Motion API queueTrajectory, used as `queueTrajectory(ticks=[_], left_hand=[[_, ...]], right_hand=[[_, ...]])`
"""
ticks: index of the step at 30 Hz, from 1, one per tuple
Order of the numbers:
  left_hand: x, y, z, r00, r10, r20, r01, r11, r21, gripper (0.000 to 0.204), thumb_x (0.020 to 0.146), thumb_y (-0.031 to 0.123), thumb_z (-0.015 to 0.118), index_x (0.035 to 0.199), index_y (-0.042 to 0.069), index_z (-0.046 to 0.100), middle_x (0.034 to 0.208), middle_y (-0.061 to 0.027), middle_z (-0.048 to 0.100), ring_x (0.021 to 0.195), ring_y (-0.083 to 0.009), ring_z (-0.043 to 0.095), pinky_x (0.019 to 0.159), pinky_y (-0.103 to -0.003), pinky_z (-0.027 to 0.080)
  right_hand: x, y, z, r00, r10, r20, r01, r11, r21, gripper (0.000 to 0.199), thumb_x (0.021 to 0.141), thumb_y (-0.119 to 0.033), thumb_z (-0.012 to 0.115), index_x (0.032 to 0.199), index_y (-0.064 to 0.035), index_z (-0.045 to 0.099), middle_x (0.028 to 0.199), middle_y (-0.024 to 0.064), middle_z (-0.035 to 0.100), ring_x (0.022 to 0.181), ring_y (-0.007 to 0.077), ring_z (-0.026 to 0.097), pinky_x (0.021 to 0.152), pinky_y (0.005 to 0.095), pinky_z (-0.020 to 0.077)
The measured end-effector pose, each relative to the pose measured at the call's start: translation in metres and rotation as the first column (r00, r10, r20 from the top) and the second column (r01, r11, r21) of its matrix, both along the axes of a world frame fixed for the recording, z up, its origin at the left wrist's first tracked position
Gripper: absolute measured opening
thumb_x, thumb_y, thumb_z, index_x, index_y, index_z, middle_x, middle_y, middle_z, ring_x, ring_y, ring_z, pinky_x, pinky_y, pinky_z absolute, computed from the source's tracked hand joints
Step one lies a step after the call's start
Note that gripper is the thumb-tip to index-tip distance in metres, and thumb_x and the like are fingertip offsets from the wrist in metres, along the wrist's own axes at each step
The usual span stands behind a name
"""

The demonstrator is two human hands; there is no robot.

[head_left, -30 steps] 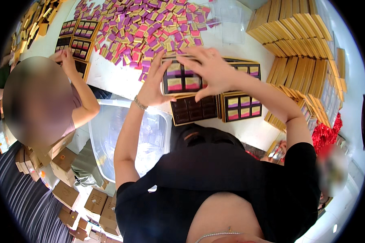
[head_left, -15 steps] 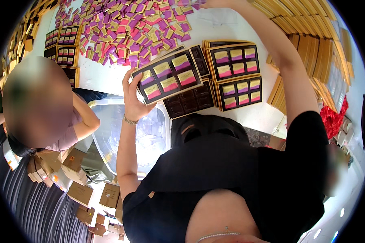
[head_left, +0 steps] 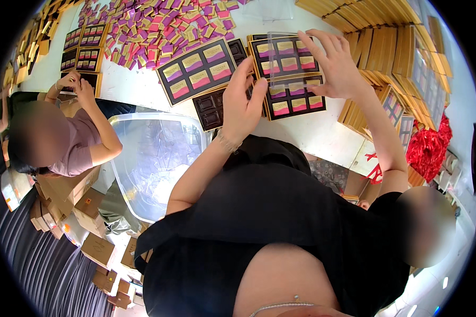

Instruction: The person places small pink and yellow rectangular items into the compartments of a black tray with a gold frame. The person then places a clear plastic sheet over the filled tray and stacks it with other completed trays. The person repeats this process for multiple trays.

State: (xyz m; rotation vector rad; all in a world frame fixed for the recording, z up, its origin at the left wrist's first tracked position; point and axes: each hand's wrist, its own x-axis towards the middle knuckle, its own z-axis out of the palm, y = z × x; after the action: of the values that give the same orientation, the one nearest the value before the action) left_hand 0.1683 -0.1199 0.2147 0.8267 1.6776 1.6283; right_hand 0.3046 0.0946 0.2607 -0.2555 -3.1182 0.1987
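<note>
- Held between both hands over the white table [head_left: 322, 134]: a clear plastic sheet [head_left: 286, 59], roughly rectangular, long axis running left to right, tilted a little so the far edge rises toward the camera.
- Left hand [head_left: 243, 103] at the sheet's near left corner, fingers extended upward, thumb out to the right; whether thumb and fingers actually pinch the sheet cannot be told.
- Right hand [head_left: 336, 66] at the sheet's right edge, fingers spread and curled loosely round it, not clenched.
- Directly under the sheet: a filled chocolate box [head_left: 293, 100] with purple, pink and gold packets in rows, long axis also left to right, touching a second filled box [head_left: 283, 53] just beyond it.
- Left of these: another filled box [head_left: 198, 71], turned at a slant, and nearer, a dark empty tray [head_left: 210, 108].
- Far left: loose heap of purple and gold packets [head_left: 153, 26].
- Right: stacked gold boxes [head_left: 391, 37]; red tinsel [head_left: 433, 145] nearer the edge.
- Near left: clear plastic tub [head_left: 153, 158]; a co-worker's hands [head_left: 76, 84] at more boxes.
</note>
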Motion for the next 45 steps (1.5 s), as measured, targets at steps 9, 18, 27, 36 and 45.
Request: queueTrajectory(ticks=[9,18,27,36,45], left_hand=[[0.024,0.061,-0.045,0.999,-0.027,-0.024,0.021,0.977,-0.21,0.071,0.086,0.003,0.053,0.144,-0.014,0.015,0.148,-0.034,0.026,0.138,-0.042,0.03,0.115,-0.039,0.026],[-0.003,0.101,0.016,0.834,-0.099,0.543,0.047,0.993,0.109,0.073,0.089,-0.001,0.052,0.147,-0.005,0.008,0.117,-0.0276,0.059,0.097,-0.0311,0.067,0.074,-0.039,0.06],[-0.032,0.11,0.041,0.868,-0.249,0.429,0.23,0.968,0.097,0.061,0.09,-0.003,0.05,0.143,-0.005,0.021,0.116,-0.0272,0.061,0.094,-0.0343,0.069,0.068,-0.034,0.062],[-0.03,0.087,0.013,0.18,-0.029,0.983,0.396,0.917,-0.045,0.03,0.099,0.019,0.048,0.112,-0.007,0.055,0.089,-0.0118,0.064,0.062,-0.0141,0.063,0.049,-0.024,0.052],[0.005,0.056,0.028,0.941,-0.05,0.336,0.082,0.993,-0.082,0.029,0.096,0.024,0.059,0.117,0.003,0.057,0.085,-0.0032,0.063,0.066,-0.0089,0.058,0.052,-0.023,0.044]], right_hand=[[0.055,0.05,-0.075,0.939,-0.333,-0.083,0.264,0.856,-0.443,0.105,0.062,-0.029,0.08,0.152,-0.0174,0.026,0.145,0.0153,0.035,0.132,0.0374,0.035,0.107,0.0494,0.0281],[0.014,0.022,0.022,0.988,0.08,-0.135,-0.074,0.996,0.043,0.097,0.059,-0.025,0.082,0.145,-0.0241,0.038,0.153,0.0058,0.029,0.136,0.0291,0.033,0.109,0.0568,0.0241],[0.024,-0.003,0.064,0.984,-0.021,-0.179,0.076,0.949,0.306,0.093,0.057,-0.031,0.084,0.141,-0.0331,0.043,0.15,-0.001,0.039,0.139,0.0261,0.033,0.108,0.064,0.0205],[0.019,0.038,0.033,0.881,0.347,-0.321,-0.065,0.762,0.645,0.045,0.084,-0.01,0.066,0.125,-0.027,0.058,0.105,-0.0006,0.056,0.095,0.0163,0.054,0.087,0.0412,0.0401],[0.03,0.075,0.066,0.929,-0.154,-0.337,0.009,0.919,-0.395,0.022,0.083,0.005,0.061,0.103,-0.003,0.066,0.077,0.0047,0.051,0.07,0.0147,0.052,0.061,0.0258,0.043]])
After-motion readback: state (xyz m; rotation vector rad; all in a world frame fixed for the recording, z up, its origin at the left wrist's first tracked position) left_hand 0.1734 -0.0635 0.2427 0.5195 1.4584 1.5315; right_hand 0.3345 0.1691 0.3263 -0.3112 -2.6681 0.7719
